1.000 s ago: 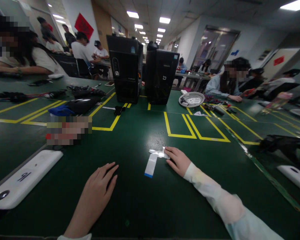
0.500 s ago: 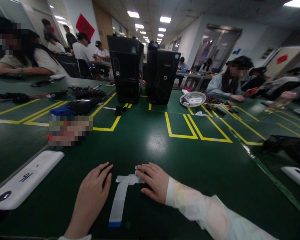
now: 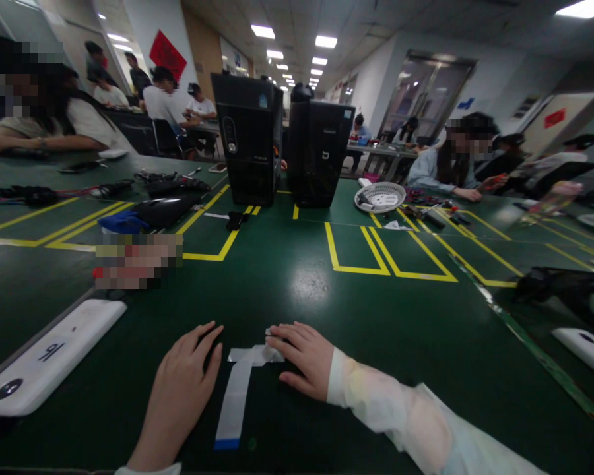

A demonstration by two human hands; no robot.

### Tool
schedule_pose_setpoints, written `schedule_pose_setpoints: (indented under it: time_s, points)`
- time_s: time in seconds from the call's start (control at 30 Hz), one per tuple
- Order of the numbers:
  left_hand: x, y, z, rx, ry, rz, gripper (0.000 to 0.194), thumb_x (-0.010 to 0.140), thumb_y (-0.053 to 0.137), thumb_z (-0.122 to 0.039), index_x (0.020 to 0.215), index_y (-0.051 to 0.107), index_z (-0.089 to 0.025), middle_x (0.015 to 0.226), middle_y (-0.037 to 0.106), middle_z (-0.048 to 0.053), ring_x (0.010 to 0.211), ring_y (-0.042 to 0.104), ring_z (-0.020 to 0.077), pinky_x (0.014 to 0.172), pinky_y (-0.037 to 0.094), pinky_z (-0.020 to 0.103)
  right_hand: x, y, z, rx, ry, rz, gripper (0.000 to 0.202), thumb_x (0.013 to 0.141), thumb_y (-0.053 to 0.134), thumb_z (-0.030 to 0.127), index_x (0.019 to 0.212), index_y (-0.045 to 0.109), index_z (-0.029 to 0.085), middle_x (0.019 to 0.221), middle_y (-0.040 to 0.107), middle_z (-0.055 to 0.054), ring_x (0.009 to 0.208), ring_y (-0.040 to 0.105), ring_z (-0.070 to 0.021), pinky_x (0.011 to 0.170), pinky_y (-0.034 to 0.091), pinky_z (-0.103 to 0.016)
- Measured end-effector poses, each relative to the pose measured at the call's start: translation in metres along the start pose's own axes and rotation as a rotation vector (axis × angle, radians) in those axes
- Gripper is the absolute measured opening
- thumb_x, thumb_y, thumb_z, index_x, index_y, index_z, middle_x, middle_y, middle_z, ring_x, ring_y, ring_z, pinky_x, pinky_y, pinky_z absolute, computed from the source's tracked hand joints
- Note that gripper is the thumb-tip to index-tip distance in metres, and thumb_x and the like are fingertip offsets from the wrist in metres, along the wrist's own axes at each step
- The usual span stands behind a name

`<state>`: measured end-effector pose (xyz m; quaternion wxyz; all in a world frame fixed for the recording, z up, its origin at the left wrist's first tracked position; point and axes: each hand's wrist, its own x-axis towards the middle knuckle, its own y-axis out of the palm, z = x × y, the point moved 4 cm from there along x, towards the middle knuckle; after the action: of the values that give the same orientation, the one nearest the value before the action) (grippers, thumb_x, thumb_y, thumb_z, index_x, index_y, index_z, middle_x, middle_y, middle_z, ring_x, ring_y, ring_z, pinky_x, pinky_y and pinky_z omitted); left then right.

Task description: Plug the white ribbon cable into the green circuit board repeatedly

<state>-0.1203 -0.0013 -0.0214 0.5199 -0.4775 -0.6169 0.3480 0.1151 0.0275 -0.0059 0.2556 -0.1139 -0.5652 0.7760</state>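
A white flat ribbon cable (image 3: 233,402) with a blue end lies on the green tabletop (image 3: 376,330) between my hands. Across its far end runs a piece of whitish tape (image 3: 257,355). My left hand (image 3: 191,366) rests on the table just left of the cable, apart from it, fingers loosely extended. My right hand (image 3: 304,359) lies flat with its fingers spread, and its fingertips reach the right end of the tape. Part of that end is hidden under the fingers.
A white device (image 3: 49,356) lies at the left. Two black computer towers (image 3: 250,138) stand at the back. Beyond the yellow tape outlines (image 3: 359,269) is a white basket (image 3: 380,198) with small parts. Other people sit around nearby tables.
The view has shifted very slightly. Both hands and the ribbon cable stay in place.
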Motion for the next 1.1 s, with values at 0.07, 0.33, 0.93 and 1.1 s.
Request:
schedule_pose_setpoints:
  time_s: [0.07, 0.33, 0.93, 1.1]
  points:
    - [0.0, 0.0, 0.0, 0.001, -0.003, 0.0, 0.049, 0.092, 0.036, -0.042, 0.123, 0.062, -0.015, 0.128, 0.06, 0.014, 0.117, 0.055, 0.0302, 0.098, 0.046, 0.049, -0.002, -0.001, -0.004, -0.027, -0.031, -0.03, 0.062, 0.093, 0.042, 0.049, 0.147, 0.032, 0.019, 0.152, 0.034, -0.011, 0.14, 0.029, -0.0226, 0.114, 0.026, -0.045]
    - [-0.001, 0.0, -0.001, 0.0, -0.022, 0.021, 0.049, 0.092, 0.036, -0.042, 0.124, 0.062, -0.016, 0.129, 0.059, 0.014, 0.119, 0.054, 0.03, 0.098, 0.046, 0.05, -0.074, -0.067, -0.153, -0.459, 0.609, -0.483, 0.058, 0.092, 0.04, 0.044, 0.139, 0.045, 0.011, 0.148, 0.035, -0.023, 0.137, 0.03, -0.0357, 0.107, 0.031, -0.057]
    - [0.0, 0.002, 0.0, 0.023, -0.033, 0.05, 0.054, 0.092, 0.033, -0.044, 0.127, 0.06, -0.014, 0.132, 0.057, 0.016, 0.121, 0.053, 0.0315, 0.097, 0.046, 0.051, -0.288, -0.116, -0.252, -0.337, 1.683, -0.415, 0.075, 0.09, 0.026, 0.055, 0.14, 0.042, 0.0, 0.135, 0.042, -0.036, 0.125, 0.042, -0.045, 0.096, 0.032, -0.055]
    - [-0.001, 0.001, -0.001, 0.013, -0.039, 0.048, 0.052, 0.091, 0.033, -0.043, 0.126, 0.06, -0.014, 0.131, 0.058, 0.015, 0.12, 0.053, 0.0305, 0.098, 0.045, 0.05, -0.297, -0.115, -0.251, -0.326, 1.648, -0.358, 0.077, 0.091, 0.023, 0.056, 0.14, 0.041, 0.0, 0.134, 0.046, -0.033, 0.123, 0.045, -0.0434, 0.098, 0.035, -0.052]
